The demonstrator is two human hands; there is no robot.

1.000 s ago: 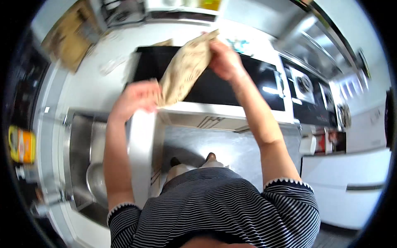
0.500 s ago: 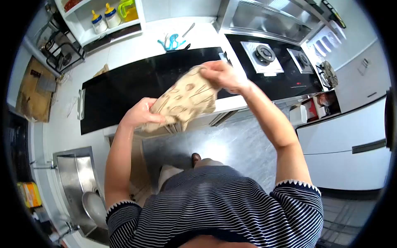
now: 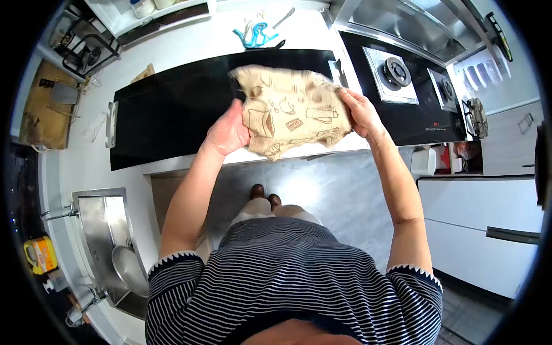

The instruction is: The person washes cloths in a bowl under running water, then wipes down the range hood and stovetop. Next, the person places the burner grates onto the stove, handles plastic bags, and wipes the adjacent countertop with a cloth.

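Note:
A beige kitchen cloth (image 3: 296,112) with brown printed drawings is spread out between my two hands, above the front of a black glossy panel (image 3: 172,115). My left hand (image 3: 228,131) holds its left edge, with the fingers partly hidden by the fabric. At the cloth's right edge, my right hand (image 3: 361,112) grips it with the thumb on top. The far edge of the cloth is blurred, and its near edge hangs in loose folds over the white counter edge.
To the right is a gas hob (image 3: 395,72). A blue-and-white item (image 3: 253,34) and a knife (image 3: 284,18) lie behind the panel. On the left are a sink (image 3: 103,224) with a metal pan (image 3: 127,269), and a cutting board (image 3: 52,109) with a cleaver (image 3: 63,93).
The cloth went from bunched and slanted to spread wide and level. My right hand moved right and lower in view; my left hand moved right and up. My view shifted slightly.

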